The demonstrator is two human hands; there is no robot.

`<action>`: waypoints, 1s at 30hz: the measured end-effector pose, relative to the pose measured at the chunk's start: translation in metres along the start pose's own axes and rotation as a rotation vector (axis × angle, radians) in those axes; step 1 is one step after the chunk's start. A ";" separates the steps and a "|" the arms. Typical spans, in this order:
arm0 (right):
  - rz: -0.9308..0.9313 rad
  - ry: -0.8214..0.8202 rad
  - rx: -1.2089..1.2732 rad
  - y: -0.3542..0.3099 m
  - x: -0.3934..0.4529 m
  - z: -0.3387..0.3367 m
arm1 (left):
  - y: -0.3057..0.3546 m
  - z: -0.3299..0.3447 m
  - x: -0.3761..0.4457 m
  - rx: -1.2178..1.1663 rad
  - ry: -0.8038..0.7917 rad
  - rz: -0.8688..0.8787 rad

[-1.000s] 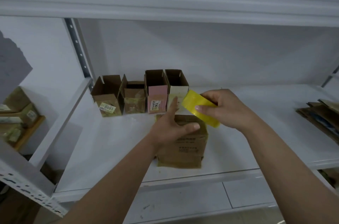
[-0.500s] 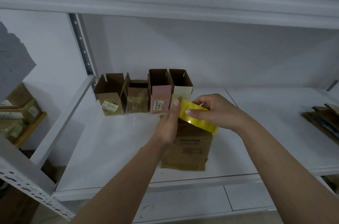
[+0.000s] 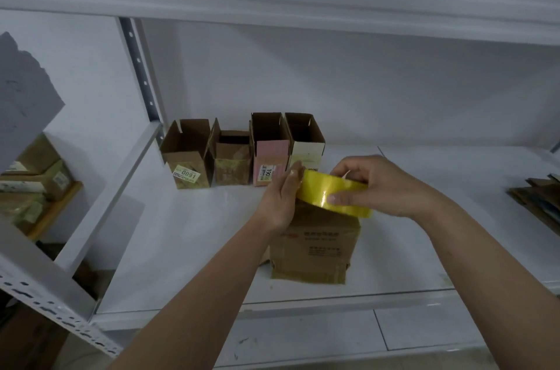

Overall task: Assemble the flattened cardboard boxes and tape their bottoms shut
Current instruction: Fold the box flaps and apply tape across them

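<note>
your right hand (image 3: 381, 187) grips the yellow tape roll (image 3: 333, 193), thumb on the near face, fingers curled over the far rim. roll tilted, low end toward the right. your left hand (image 3: 283, 200) stands edge-up, fingers straight and together, flat against the roll's left end; it curls round nothing. both forearms come in from the near bottom edge and meet over the box.

the cardboard box (image 3: 315, 245) stands on the shelf (image 3: 188, 236) directly under the roll, printed side toward you, its lower flaps splayed on the shelf near the front lip. whether the roll touches the box top, cannot tell.

open shelf surface lies to the left of the box and to its right.

behind your hands, a row of four assembled boxes against the back wall, tops open: brown labelled box (image 3: 188, 154), short brown box (image 3: 231, 157), pink box (image 3: 270, 148), cream box (image 3: 306, 139). your left fingertips overlap the cream box in view; contact unclear.

far right edge: flattened cardboard stack (image 3: 536, 203), partly cut off. left: perforated upright post (image 3: 141, 72), and a lower side shelf of stacked cartons (image 3: 33, 181).
</note>
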State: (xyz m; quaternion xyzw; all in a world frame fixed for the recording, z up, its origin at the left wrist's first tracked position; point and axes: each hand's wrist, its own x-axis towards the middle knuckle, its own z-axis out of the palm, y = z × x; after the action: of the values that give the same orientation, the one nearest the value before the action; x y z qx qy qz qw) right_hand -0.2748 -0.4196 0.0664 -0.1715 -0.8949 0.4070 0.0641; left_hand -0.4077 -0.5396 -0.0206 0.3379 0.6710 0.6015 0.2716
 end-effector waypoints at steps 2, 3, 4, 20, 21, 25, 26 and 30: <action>-0.026 0.112 0.014 -0.007 0.003 -0.007 | 0.003 -0.001 -0.001 0.019 0.007 0.032; -0.031 0.158 0.010 -0.009 0.006 -0.011 | 0.004 0.000 -0.001 0.016 0.008 0.041; -0.022 0.195 0.001 -0.008 0.010 -0.015 | 0.005 0.000 -0.001 0.008 0.000 0.039; 0.149 -0.119 0.377 0.034 0.004 -0.024 | -0.006 0.001 -0.004 -0.152 0.081 0.023; 0.136 -0.098 0.433 0.039 0.003 -0.023 | -0.007 0.002 -0.005 -0.121 0.077 0.045; 0.110 0.046 0.409 0.030 0.009 -0.023 | -0.011 0.001 -0.004 -0.011 0.066 0.091; 0.101 0.087 0.359 0.025 0.012 -0.025 | -0.012 0.000 -0.004 0.010 0.070 0.103; 0.068 0.155 0.153 0.014 0.018 -0.031 | -0.015 -0.002 -0.004 0.058 0.124 0.164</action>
State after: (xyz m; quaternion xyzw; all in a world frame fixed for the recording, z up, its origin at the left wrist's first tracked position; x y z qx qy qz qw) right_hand -0.2803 -0.3828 0.0758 -0.2271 -0.8473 0.4615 0.1320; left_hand -0.4086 -0.5448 -0.0351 0.3618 0.6736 0.6218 0.1696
